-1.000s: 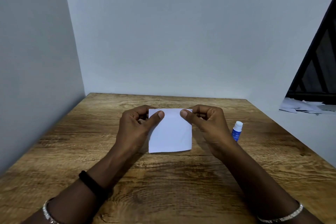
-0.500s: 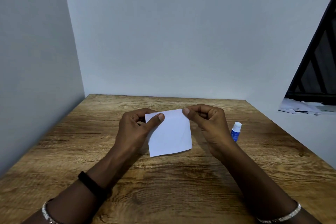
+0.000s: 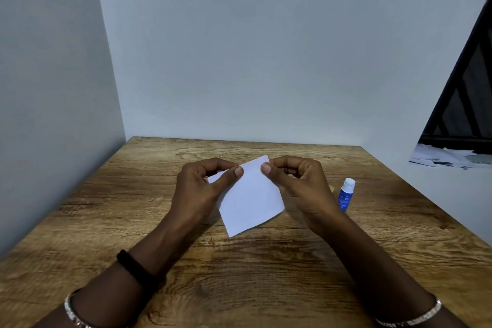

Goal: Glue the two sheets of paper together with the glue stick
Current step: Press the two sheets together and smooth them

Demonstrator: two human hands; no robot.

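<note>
Wooden table [image 3: 106,221]: brown, grained, under everything.
Left hand [image 3: 198,189]: thumb and curled fingers pinch the upper left edge of the white rectangular paper [image 3: 250,202].
Paper: tilted, mid-table between both hands; one sheet or two, cannot tell.
Right hand [image 3: 298,189]: thumb and fingers pinch the paper's top corner.
Blue glue stick with white cap [image 3: 346,194]: upright on the table, just beside the right hand.

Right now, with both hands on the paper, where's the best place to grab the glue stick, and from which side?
Grip the glue stick by its blue barrel, below the white cap, right hand coming in from the stick's left. It stands upright on the table just right of that hand, so the round barrel is open to a sideways wrap, cap left free.
</note>
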